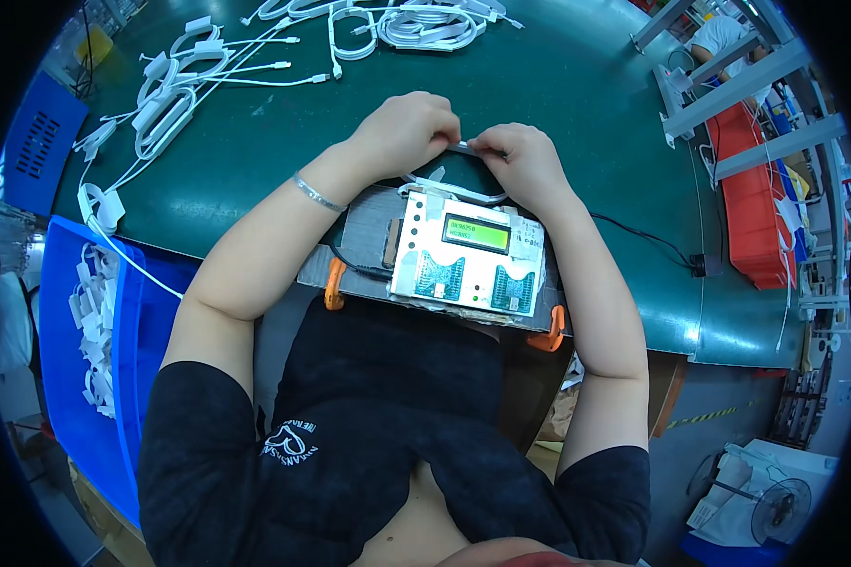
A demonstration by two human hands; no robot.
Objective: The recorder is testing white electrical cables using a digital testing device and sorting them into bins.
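My left hand point(408, 134) and my right hand point(524, 163) meet just beyond the tester, each with its fingers pinched on a white cable point(462, 147). A short stretch of it shows between my fingertips. White cable also lies curved along the far edge of the tester, but I cannot tell if it is the same piece. The cable tester point(477, 269) is a white box with a lit green display point(477, 232) and two green circuit boards. It sits between my forearms on a grey board point(364, 231), held by two orange clamps point(335, 283).
Bundled white cables point(165, 104) lie at the far left, and more coils point(430, 26) at the back. A blue bin point(128, 331) with white pieces stands left, a red bin point(749, 203) right. A black cord point(643, 234) crosses the green table point(615, 123). Another person works far right.
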